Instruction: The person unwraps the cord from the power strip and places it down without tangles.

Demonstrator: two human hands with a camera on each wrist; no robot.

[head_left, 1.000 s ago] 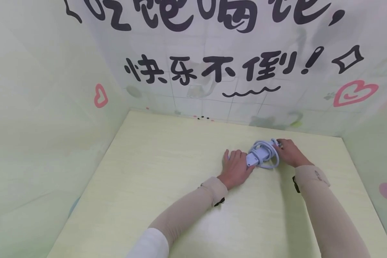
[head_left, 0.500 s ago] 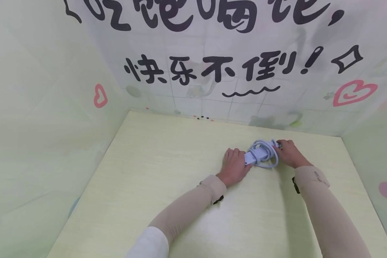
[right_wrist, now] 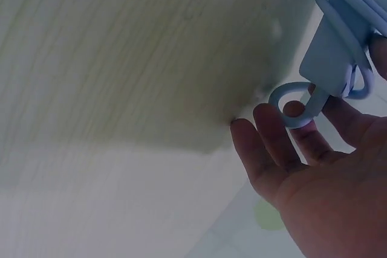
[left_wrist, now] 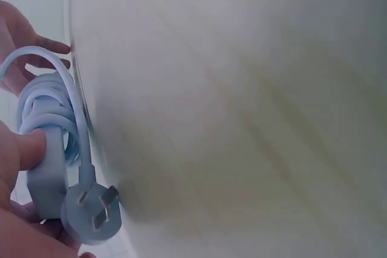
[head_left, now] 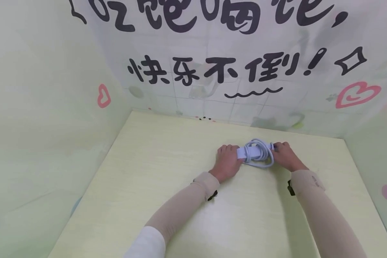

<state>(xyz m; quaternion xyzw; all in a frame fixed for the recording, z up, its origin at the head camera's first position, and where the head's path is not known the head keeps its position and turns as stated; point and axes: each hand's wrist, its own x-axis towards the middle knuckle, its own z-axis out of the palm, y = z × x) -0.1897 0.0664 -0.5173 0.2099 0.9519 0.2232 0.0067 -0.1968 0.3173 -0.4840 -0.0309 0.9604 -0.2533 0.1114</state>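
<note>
A white power strip [head_left: 254, 152] is held between both hands near the back of the table, its cord [head_left: 264, 163] wound around it in loops. My left hand [head_left: 226, 163] grips the strip's left end, thumb along its side in the left wrist view. Beside that end hangs the three-pin plug [left_wrist: 94, 212]. My right hand [head_left: 287, 156] pinches the other end between thumb and index finger. In the right wrist view a small ring-shaped loop [right_wrist: 290, 104] sticks out from that end, by the other, spread fingers [right_wrist: 275, 134].
The pale wood-look table [head_left: 167, 172] spreads out to the left and in front of the hands. A printed white wall [head_left: 187, 46] rises at its back edge, with side walls left and right.
The power strip has shifted left and turned more level, both hands moving with it. My left hand's fingers, spread a second ago, have closed round the strip's end.
</note>
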